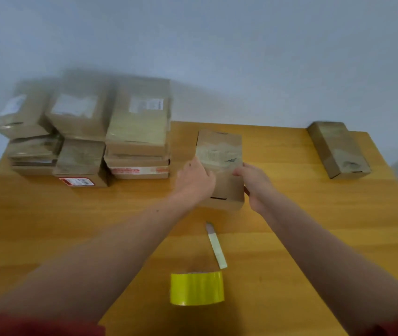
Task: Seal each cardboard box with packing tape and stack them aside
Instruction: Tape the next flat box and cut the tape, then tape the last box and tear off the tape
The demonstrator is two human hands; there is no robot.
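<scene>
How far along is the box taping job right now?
Done: taped boxes stacked back left. In hand: left hand and right hand grip the middle box, seemingly taped already. Left: stacking it, then the lone box far right, seal unclear.

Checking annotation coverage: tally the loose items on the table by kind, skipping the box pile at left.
Brown cardboard boxes: 2 (held box, far-right box)
Yellow packing tape roll: 1
Pale slim knife-like cutter: 1
Total: 4
</scene>
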